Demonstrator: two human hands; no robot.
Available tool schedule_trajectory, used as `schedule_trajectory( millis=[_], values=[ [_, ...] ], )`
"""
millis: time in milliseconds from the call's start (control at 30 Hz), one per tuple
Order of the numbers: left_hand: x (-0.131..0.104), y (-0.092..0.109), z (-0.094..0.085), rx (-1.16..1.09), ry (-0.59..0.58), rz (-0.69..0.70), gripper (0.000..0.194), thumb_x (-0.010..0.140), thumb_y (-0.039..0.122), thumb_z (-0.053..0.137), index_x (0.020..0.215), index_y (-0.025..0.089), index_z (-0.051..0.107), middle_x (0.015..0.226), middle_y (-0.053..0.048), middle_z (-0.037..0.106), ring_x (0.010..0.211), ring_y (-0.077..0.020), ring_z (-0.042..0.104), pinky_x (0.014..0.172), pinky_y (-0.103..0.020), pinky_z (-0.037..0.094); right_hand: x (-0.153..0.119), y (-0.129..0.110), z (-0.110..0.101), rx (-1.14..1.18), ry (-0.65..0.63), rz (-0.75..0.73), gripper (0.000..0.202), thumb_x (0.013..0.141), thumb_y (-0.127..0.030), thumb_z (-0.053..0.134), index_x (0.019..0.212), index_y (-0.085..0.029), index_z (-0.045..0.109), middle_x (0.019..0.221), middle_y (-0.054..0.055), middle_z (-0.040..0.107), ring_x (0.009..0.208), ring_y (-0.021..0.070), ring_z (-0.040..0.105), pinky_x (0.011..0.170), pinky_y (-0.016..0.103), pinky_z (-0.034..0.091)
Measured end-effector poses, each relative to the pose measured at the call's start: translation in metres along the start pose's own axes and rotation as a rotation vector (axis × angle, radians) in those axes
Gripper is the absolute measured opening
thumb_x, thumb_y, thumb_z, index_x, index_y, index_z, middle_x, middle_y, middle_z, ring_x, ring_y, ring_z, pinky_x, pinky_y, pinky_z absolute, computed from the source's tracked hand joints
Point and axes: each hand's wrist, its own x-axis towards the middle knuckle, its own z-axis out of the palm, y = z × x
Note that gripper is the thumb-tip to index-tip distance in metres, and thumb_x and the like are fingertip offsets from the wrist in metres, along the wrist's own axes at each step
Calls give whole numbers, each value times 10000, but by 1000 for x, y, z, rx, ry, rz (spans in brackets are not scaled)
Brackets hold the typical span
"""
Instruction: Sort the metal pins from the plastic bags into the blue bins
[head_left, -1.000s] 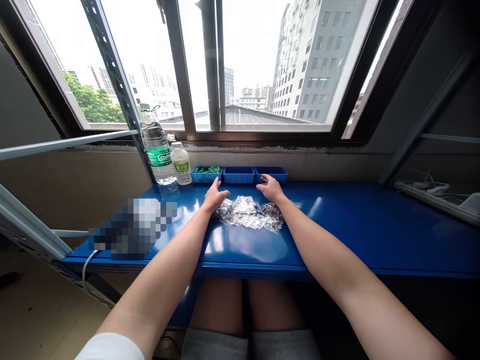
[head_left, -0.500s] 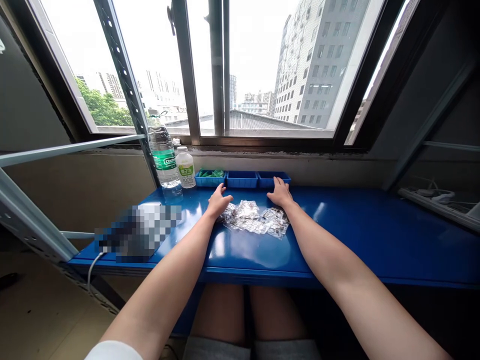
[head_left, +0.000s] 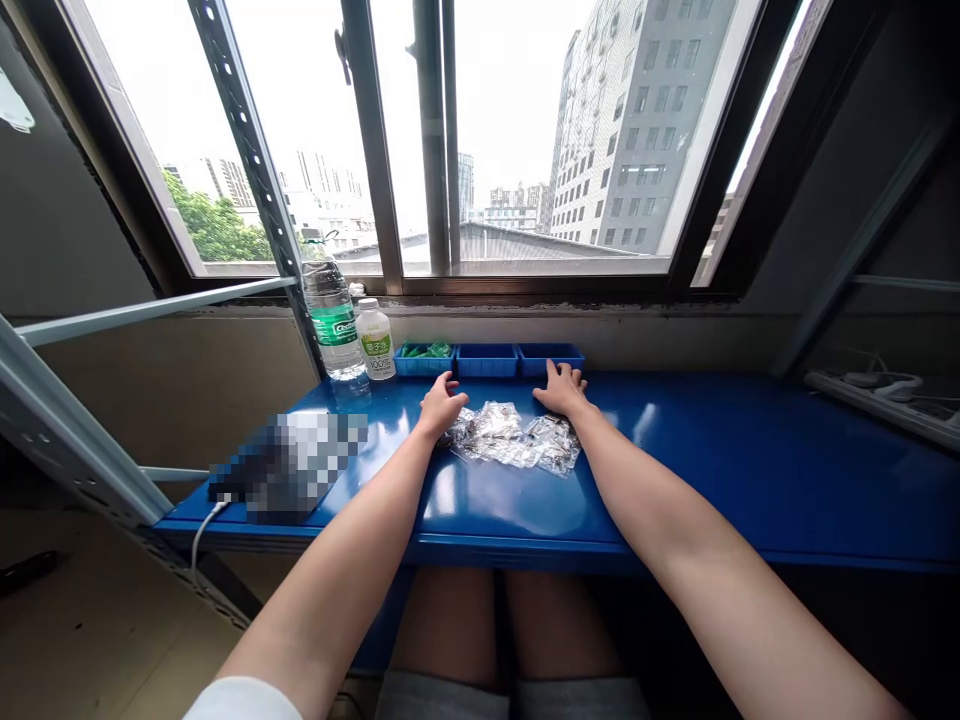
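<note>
A pile of small clear plastic packets (head_left: 502,435) with shiny contents lies on the blue tabletop (head_left: 510,510), between my two hands. At its left end is my left hand (head_left: 442,405), fingers apart and holding nothing. My right hand (head_left: 562,388) is spread at the pile's right end, just in front of the right blue bin (head_left: 534,358), and it holds nothing either. The middle blue bin (head_left: 487,362) stands beside that one. Green packets (head_left: 426,350) fill the left blue bin (head_left: 424,367). What exactly the clear packets contain is too small to make out.
Left of the bins stand a white bottle (head_left: 375,340) and a large water bottle (head_left: 335,325). A blurred-out object (head_left: 292,468) with a white cable lies at the table's left. A metal shelf frame (head_left: 90,430) rises at the left; a power strip (head_left: 877,390) sits far right.
The view has shifted slightly, so the scene sits a little further right. Both hands stay beside the pile, with only slight finger movement.
</note>
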Motion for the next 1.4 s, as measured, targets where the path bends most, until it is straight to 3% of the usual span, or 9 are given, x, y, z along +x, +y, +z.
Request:
schedule_trajectory(
  millis=[100, 233, 433, 633, 867, 1100, 1233, 1400],
  values=[
    [-1, 2, -1, -14, -30, -35, 646, 699, 224, 630, 1324, 197, 472, 1195, -108, 650, 1038, -234, 619, 949, -379, 393, 0, 1, 0, -9, 73, -21, 814, 766, -420, 506, 1490, -161, 240, 1534, 131, 215, 1308, 378, 280, 1033, 468, 296],
    [-2, 6, -1, -6, -37, -47, 643, 700, 221, 625, 1324, 195, 474, 1175, -103, 656, 1036, -236, 615, 942, -374, 398, 3, 3, 2, -2, -33, 16, 863, 775, -456, 491, 1516, -170, 153, 1601, 74, 51, 1330, 383, 248, 1028, 486, 311],
    [-4, 9, -1, 40, -59, -58, 636, 706, 228, 624, 1323, 202, 474, 1158, -79, 664, 1031, -225, 618, 935, -353, 408, 4, 2, 3, -7, -64, 41, 920, 776, -493, 486, 1532, -199, 52, 1608, 37, -4, 1327, 373, 254, 1035, 481, 301],
    [-4, 7, -2, 36, -57, -60, 618, 709, 227, 614, 1312, 189, 483, 1120, -75, 675, 997, -218, 628, 912, -344, 422, 0, -1, -1, -39, 6, 39, 884, 760, -512, 520, 1514, -192, 187, 1566, 83, 175, 1253, 380, 315, 976, 461, 339],
    [-4, 7, -2, 36, -73, -45, 624, 703, 236, 599, 1309, 154, 479, 1084, -76, 675, 980, -214, 617, 885, -336, 433, -8, -3, -10, -124, 124, -11, 538, 791, -346, 503, 1287, -146, 555, 1324, 139, 501, 1190, 337, 393, 956, 441, 350],
    [-7, 10, -4, 89, -77, -34, 513, 709, 235, 578, 1215, 158, 546, 1035, -65, 689, 968, -217, 620, 866, -325, 437, -14, 5, -17, -65, 64, -10, 463, 771, -281, 517, 1196, -138, 629, 1192, 155, 622, 1147, 322, 503, 922, 421, 402],
    [-9, 13, -6, 103, -86, -34, 470, 713, 238, 576, 1177, 162, 567, 1021, -58, 695, 971, -218, 621, 865, -319, 438, -16, 10, -21, 43, 10, 22, 411, 727, -274, 544, 1100, -171, 684, 1071, 138, 686, 1001, 305, 611, 762, 358, 467],
    [-10, 15, -8, 107, -86, -32, 417, 720, 232, 572, 1131, 172, 592, 991, -48, 706, 981, -220, 623, 868, -317, 441, -20, 12, -33, 186, 153, 38, 232, 709, -261, 543, 847, -213, 722, 899, 94, 707, 847, 259, 637, 689, 317, 463]
  ],
)
